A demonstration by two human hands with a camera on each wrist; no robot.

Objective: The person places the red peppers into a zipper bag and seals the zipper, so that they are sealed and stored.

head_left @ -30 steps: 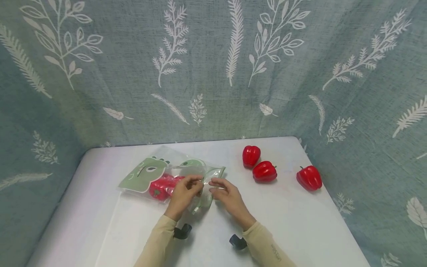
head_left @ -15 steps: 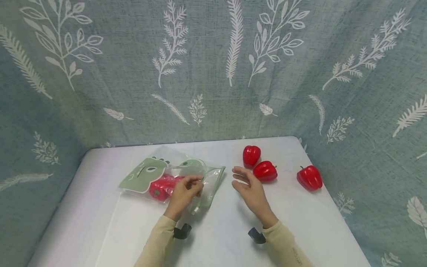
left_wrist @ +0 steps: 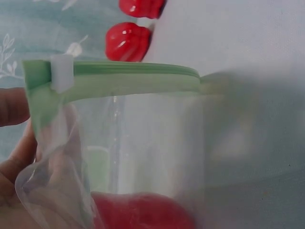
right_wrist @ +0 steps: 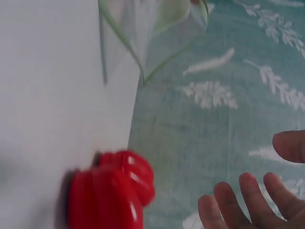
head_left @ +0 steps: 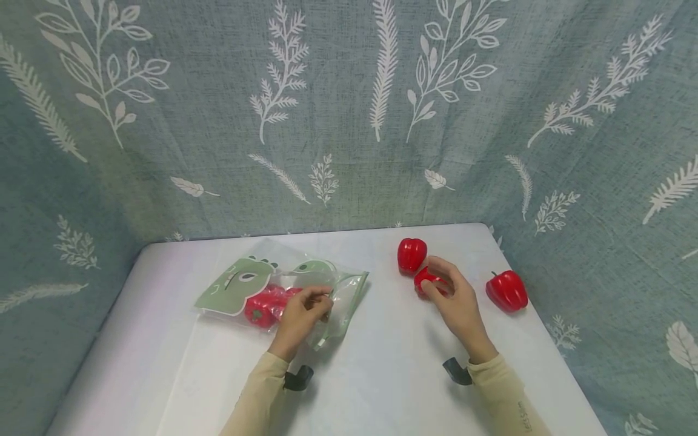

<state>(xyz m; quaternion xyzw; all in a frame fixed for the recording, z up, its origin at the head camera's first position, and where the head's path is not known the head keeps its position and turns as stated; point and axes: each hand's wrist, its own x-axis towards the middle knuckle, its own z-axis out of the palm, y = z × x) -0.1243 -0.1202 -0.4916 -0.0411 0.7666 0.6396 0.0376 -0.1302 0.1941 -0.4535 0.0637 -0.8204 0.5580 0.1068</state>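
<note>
My left hand (head_left: 299,324) pinches the edge of a clear zip bag (head_left: 231,287) with a green dinosaur print. In the left wrist view the bag's green zip strip has a white slider (left_wrist: 62,74), with fingers close by at that corner. Red bell peppers (head_left: 259,310) show through the plastic. My right hand (head_left: 459,306) hovers over a loose red bell pepper (head_left: 423,281), partly covering it in the head view. The right wrist view shows its fingers (right_wrist: 250,205) spread apart from the thumb, with nothing between them.
Another red bell pepper (head_left: 411,254) lies just behind the one by my right hand. One more bell pepper (head_left: 507,291) sits near the right edge of the white table (head_left: 371,387). A teal leaf-print curtain (head_left: 338,121) surrounds the table on the back and sides.
My right hand has left the bag's mouth and moved right to the loose bell peppers. The mouth's edge lies straighter than before. My left hand stays in place on the bag.
</note>
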